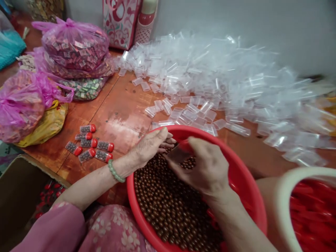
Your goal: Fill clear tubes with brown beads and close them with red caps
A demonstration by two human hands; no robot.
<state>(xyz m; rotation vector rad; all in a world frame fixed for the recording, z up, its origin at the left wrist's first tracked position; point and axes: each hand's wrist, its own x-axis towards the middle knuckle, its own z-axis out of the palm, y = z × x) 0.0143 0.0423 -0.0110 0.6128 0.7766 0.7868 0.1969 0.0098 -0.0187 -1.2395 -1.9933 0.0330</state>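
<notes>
My right hand [210, 168] is closed around a small clear tube [179, 153] with a red cap, held tilted above the beads; motion blurs it, and its contents look dark. My left hand [151, 147], a green bead bracelet at the wrist, reaches over the near-left rim of a red basin [248, 182]. Its fingers are stretched out and hold nothing, close to the tube's lower end. Glossy brown beads [168, 206] fill much of the basin, and several red caps lie among them at the right side.
Several filled red-capped tubes [88, 142] lie on the wooden table [118, 101] at left. Clear empty tubes [189, 77] are heaped along the wall. Tied pink bags [75, 45] stand far left, a cardboard box [18, 196] below. A white bucket [283, 206] of red caps is at right.
</notes>
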